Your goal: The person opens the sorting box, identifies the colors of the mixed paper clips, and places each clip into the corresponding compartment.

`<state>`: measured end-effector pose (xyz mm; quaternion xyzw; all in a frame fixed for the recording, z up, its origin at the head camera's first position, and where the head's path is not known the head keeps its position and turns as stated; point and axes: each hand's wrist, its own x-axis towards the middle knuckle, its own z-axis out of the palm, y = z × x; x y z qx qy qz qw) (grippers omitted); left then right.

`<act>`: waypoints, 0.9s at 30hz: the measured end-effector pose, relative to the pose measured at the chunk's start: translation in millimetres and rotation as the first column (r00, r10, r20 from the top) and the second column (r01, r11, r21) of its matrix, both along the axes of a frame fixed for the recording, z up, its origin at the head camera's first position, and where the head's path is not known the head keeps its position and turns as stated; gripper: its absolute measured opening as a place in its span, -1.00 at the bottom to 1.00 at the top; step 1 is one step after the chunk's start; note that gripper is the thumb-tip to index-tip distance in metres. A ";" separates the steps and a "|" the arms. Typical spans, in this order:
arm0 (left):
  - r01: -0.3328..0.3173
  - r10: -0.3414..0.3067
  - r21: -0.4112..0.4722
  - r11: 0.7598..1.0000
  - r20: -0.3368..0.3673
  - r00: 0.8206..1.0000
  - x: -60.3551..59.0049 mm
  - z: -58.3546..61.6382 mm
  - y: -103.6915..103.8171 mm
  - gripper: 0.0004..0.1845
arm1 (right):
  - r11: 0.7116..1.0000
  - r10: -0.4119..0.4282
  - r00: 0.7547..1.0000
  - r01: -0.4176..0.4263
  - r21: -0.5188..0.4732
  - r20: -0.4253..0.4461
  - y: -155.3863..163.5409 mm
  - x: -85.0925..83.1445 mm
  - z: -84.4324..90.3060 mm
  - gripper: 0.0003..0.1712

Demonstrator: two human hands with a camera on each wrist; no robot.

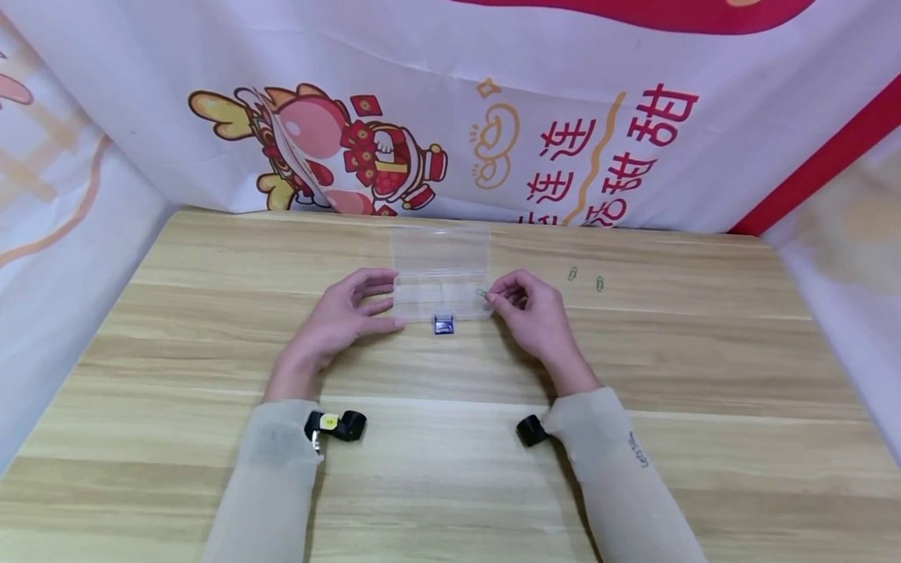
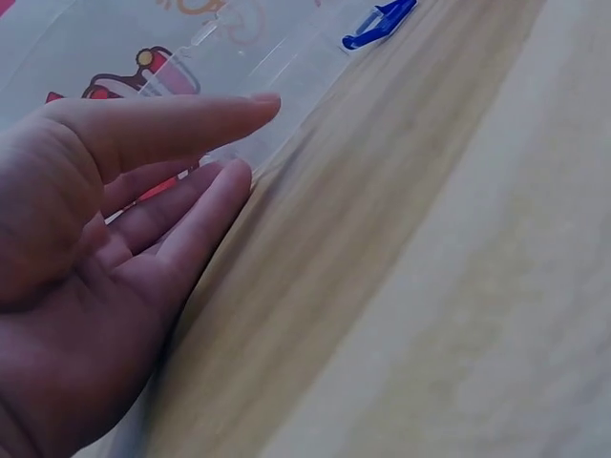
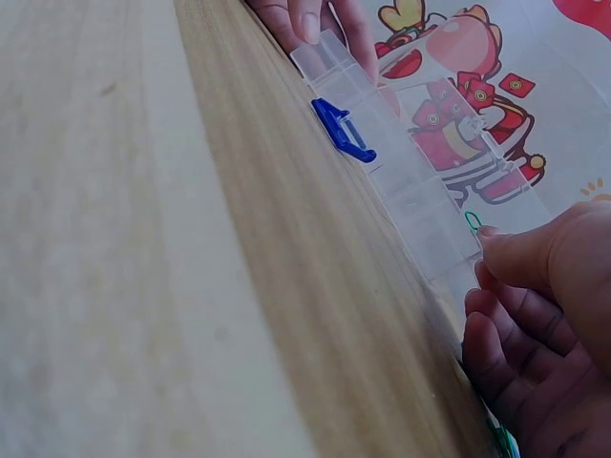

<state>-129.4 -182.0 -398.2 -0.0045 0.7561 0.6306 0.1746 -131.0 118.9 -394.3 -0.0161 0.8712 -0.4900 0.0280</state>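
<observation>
My left hand [image 1: 346, 311] rests with straight fingers against the left end of the clear box [image 1: 441, 291], which sits in the middle of the tabletop [image 1: 211, 352] with its lid laid back flat. That hand grips nothing; it just steadies the box. My right hand [image 1: 529, 310] is at the right end of the box, and its thumb and first finger pinch a small green paper clip [image 3: 473, 221] right by the end slot. Two more green clips [image 1: 586, 278] lie on the tabletop, a bit off to the right. The blue latch [image 1: 443, 325] sticks out at the front of the box. To do this well, I think I should keep the box from sliding, hold the clip right over one little slot, and only let go when it is well inside the walls.
</observation>
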 end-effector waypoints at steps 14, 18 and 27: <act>-0.008 0.008 -0.018 1.000 -0.016 1.000 1.6 0.4 3.0 -0.07 | 1.000 0.004 1.000 -0.004 -0.004 -0.007 -0.3 0.7 0.0 -0.89; 0.000 -0.001 -0.022 1.000 -0.017 1.000 1.7 -1.0 3.3 -0.08 | 1.000 0.001 1.000 -0.001 -0.014 -0.013 0.2 1.3 -0.4 -0.90; -0.001 0.000 -0.085 0.996 -0.021 1.000 2.1 0.3 5.9 -0.07 | 1.000 -0.006 1.000 0.006 -0.019 0.013 0.6 1.4 0.4 -0.89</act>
